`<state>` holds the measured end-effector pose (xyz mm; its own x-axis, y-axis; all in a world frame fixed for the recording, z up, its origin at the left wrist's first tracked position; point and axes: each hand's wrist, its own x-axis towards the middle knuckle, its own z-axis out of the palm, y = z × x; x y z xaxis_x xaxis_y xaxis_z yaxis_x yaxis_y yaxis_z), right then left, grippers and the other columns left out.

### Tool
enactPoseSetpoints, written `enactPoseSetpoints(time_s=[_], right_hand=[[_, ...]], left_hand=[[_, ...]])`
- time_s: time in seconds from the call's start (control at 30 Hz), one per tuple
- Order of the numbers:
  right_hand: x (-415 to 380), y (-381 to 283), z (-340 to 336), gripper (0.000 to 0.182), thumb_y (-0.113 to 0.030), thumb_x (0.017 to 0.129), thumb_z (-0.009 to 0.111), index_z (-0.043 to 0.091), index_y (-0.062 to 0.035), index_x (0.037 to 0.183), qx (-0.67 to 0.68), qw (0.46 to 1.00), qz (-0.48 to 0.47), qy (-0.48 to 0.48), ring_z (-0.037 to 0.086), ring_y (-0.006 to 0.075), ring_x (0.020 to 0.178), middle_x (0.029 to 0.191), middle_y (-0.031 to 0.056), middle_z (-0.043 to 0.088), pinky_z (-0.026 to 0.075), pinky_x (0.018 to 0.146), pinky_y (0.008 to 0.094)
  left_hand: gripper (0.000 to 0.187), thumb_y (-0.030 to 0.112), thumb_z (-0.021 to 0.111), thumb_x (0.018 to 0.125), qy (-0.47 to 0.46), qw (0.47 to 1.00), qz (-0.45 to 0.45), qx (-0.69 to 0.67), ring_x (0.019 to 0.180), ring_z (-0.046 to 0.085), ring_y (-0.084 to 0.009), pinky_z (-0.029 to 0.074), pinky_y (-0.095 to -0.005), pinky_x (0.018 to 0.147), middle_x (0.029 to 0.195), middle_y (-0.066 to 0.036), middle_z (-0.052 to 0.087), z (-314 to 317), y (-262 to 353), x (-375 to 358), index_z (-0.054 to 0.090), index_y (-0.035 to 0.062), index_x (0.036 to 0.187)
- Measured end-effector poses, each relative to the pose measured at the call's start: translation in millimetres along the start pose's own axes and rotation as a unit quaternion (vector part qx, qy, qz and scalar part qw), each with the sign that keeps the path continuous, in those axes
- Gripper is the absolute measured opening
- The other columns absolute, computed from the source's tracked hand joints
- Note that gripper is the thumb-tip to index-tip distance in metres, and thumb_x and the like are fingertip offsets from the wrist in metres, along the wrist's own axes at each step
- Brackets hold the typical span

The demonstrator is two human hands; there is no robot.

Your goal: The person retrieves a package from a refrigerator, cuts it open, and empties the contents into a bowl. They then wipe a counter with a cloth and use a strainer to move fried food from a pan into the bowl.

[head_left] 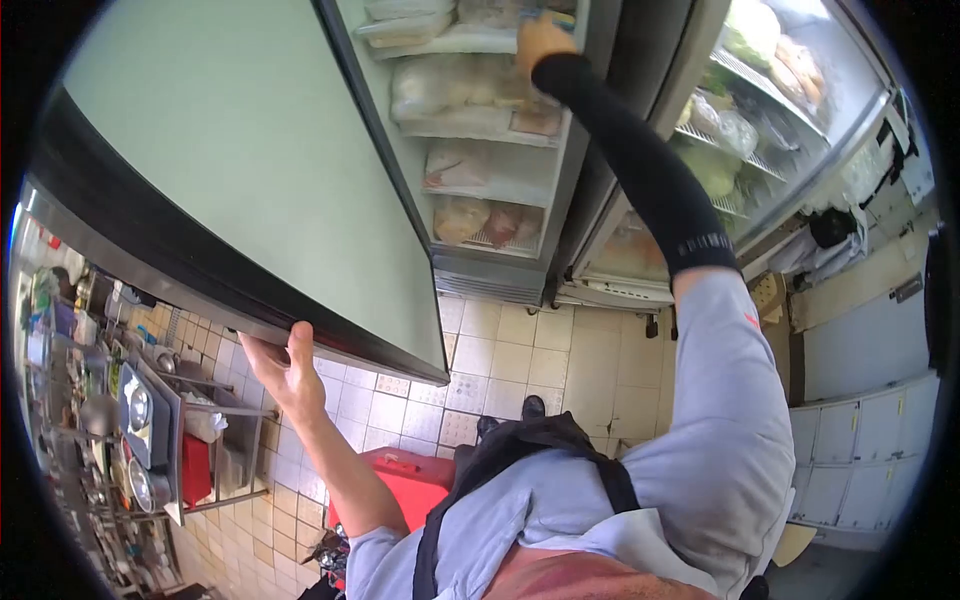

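My left hand grips the edge of the open refrigerator door, thumb on the near side and the other fingers mostly behind it. Up at the top shelf, my right hand reaches into the cabinet, its fingers curled beside a small blue and yellow item that I cannot identify. Wrapped packages lie left of that hand. On the shelf below are large clear plastic bags of pale food. Lower shelves hold bagged pale food and reddish food.
To the right stands a second glass-front refrigerator with bagged vegetables. A red case rests on the tiled floor by my left elbow. Metal shelving with bowls and a red bin lines the left side.
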<state>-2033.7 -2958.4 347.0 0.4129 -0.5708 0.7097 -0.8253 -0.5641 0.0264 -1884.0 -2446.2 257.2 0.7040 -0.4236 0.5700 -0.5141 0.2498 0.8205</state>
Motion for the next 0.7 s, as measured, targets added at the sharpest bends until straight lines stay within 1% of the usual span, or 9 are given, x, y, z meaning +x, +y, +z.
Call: enactPoseSetpoints(time_s=[0.03, 0.07, 0.1, 0.13, 0.2, 0.33, 0.53, 0.57, 0.7], right_hand=[[37.3, 11.5, 34.5, 0.023, -0.017, 0.087, 0.067, 0.074, -0.0006, 0.101, -0.143, 0.985, -0.030, 0.089, 0.073, 0.0337, 0.088, 0.101, 0.0217, 0.071, 0.061, 0.073, 0.0444], [95.1, 22.6, 70.3, 0.032, -0.025, 0.100, 0.054, 0.070, -0.0109, 0.124, -0.093, 0.970, 0.082, -0.207, 0.062, 0.0370, 0.121, 0.137, 0.0225, 0.059, 0.052, 0.088, 0.0589], [109.1, 32.2, 81.8, 0.033, -0.026, 0.101, 0.051, 0.072, -0.0064, 0.118, -0.024, 0.979, 0.106, -0.172, 0.066, 0.0357, 0.112, 0.124, 0.0227, 0.067, 0.054, 0.087, 0.0531], [91.3, 10.6, 19.7, 0.034, -0.024, 0.101, 0.049, 0.071, -0.0010, 0.115, -0.025, 0.968, 0.115, -0.220, 0.067, 0.0368, 0.109, 0.119, 0.0212, 0.069, 0.054, 0.088, 0.0540], [103.8, 17.2, 31.7, 0.034, -0.021, 0.101, 0.049, 0.070, 0.0011, 0.115, -0.013, 0.970, 0.119, -0.210, 0.068, 0.0368, 0.107, 0.118, 0.0207, 0.069, 0.054, 0.086, 0.0531], [119.5, 52.3, 71.4, 0.031, -0.018, 0.100, 0.051, 0.071, 0.0026, 0.112, -0.080, 0.977, 0.111, -0.160, 0.069, 0.0363, 0.103, 0.118, 0.0215, 0.069, 0.056, 0.083, 0.0497], [122.5, 36.3, 31.0, 0.027, -0.014, 0.096, 0.055, 0.072, 0.0016, 0.110, -0.136, 0.966, -0.019, -0.220, 0.070, 0.0376, 0.098, 0.111, 0.0229, 0.071, 0.057, 0.080, 0.0477], [130.9, 38.3, 30.8, 0.027, -0.014, 0.095, 0.054, 0.072, 0.0016, 0.110, -0.200, 0.955, -0.080, -0.204, 0.070, 0.0377, 0.098, 0.110, 0.0231, 0.071, 0.057, 0.080, 0.0475], [135.0, 41.9, 22.8, 0.027, -0.014, 0.095, 0.055, 0.072, 0.0006, 0.110, -0.229, 0.942, -0.117, -0.216, 0.070, 0.0365, 0.096, 0.109, 0.0224, 0.071, 0.056, 0.079, 0.0470]], left_hand=[[0.060, 0.027, 0.072, 0.094, -0.001, 1.000, -0.001, 0.006, 0.112, 0.049, -0.0201, 0.037, -0.0318, 0.101, 0.125, -0.011, 0.056, 0.3, 0.9, -0.4, 0.046, -0.0033, 0.138], [0.059, 0.029, 0.073, 0.094, -0.001, 1.000, -0.001, 0.013, 0.110, 0.049, -0.0196, 0.037, -0.0316, 0.100, 0.123, -0.010, 0.056, -0.8, 1.6, -0.1, 0.047, -0.0030, 0.136], [0.057, 0.031, 0.073, 0.094, -0.007, 1.000, -0.004, 0.016, 0.108, 0.049, -0.0189, 0.037, -0.0313, 0.098, 0.120, -0.009, 0.056, -4.0, 0.9, 1.1, 0.048, -0.0026, 0.133], [0.056, 0.032, 0.073, 0.093, -0.014, 1.000, -0.009, 0.019, 0.106, 0.049, -0.0183, 0.037, -0.0310, 0.097, 0.117, -0.008, 0.056, -7.2, -2.1, 0.3, 0.049, -0.0022, 0.131], [0.053, 0.030, 0.079, 0.089, 0.014, 1.000, -0.026, 0.009, 0.097, 0.053, -0.0146, 0.043, -0.0294, 0.088, 0.108, -0.005, 0.058, -3.2, -1.9, -2.9, 0.050, 0.0004, 0.121], [0.050, 0.035, 0.073, 0.093, -0.012, 0.999, -0.017, 0.032, 0.099, 0.048, -0.0159, 0.039, -0.0300, 0.092, 0.108, -0.006, 0.055, -5.4, -3.4, -3.1, 0.051, -0.0001, 0.122], [0.054, 0.034, 0.074, 0.093, -0.024, 0.999, -0.023, 0.034, 0.102, 0.050, -0.0164, 0.040, -0.0304, 0.093, 0.112, -0.006, 0.056, -12.3, -11.8, -8.6, 0.050, -0.0006, 0.127], [0.054, 0.033, 0.074, 0.093, -0.020, 0.999, -0.013, 0.031, 0.103, 0.050, -0.0165, 0.040, -0.0303, 0.093, 0.113, -0.006, 0.056, -9.2, -10.6, -7.0, 0.049, -0.0007, 0.128], [0.056, 0.031, 0.073, 0.093, -0.021, 0.999, -0.006, 0.030, 0.105, 0.050, -0.0168, 0.039, -0.0302, 0.095, 0.117, -0.006, 0.055, -7.8, -11.6, -6.6, 0.048, -0.0010, 0.132]])
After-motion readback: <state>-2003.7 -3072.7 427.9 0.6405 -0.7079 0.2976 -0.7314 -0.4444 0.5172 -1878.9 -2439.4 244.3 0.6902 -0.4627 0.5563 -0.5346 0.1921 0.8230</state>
